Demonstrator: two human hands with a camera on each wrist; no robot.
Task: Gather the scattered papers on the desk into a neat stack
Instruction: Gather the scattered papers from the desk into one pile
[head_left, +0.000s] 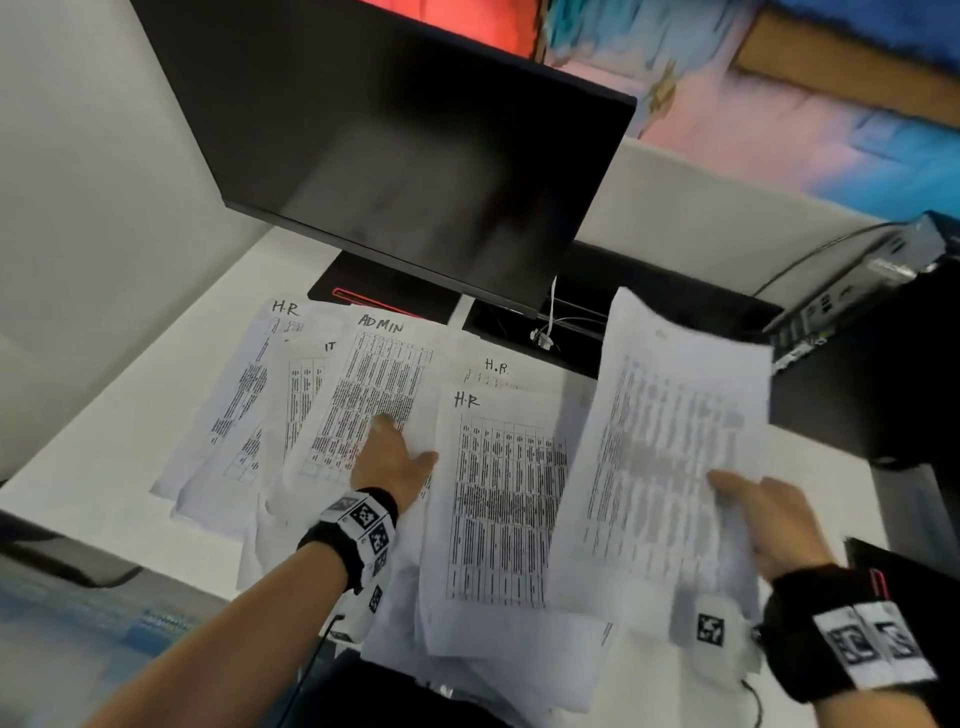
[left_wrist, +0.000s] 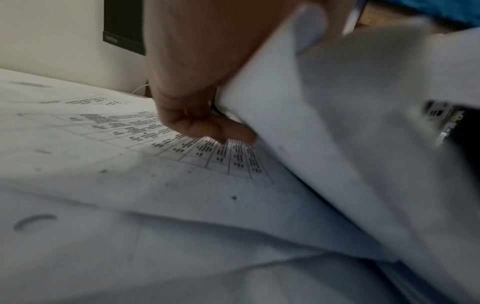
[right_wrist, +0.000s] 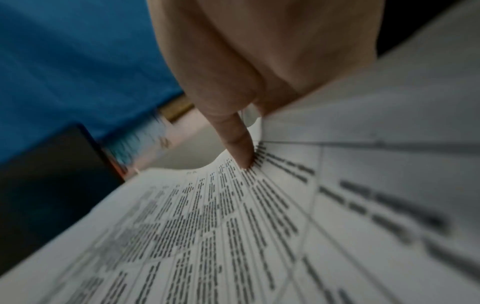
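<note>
Several printed sheets lie spread and overlapping on the white desk (head_left: 93, 483): one headed H.R (head_left: 244, 395) at the left, IT (head_left: 306, 395), ADMIN (head_left: 374, 384), and two H.R sheets (head_left: 498, 509) in the middle. My left hand (head_left: 389, 457) lies on the ADMIN sheet (left_wrist: 130, 131) with its fingertips (left_wrist: 221, 137) touching the paper and its thumb by the edge of the middle H.R sheet. My right hand (head_left: 769, 519) pinches a printed sheet (head_left: 665, 441) lifted off the desk at the right, thumb (right_wrist: 239, 144) on top of the sheet (right_wrist: 233, 226).
A dark monitor (head_left: 415, 156) hangs over the back of the desk on its black base (head_left: 374, 296). A black computer box (head_left: 857, 322) with cables stands at the right. More sheets (head_left: 467, 670) overhang the desk's near edge.
</note>
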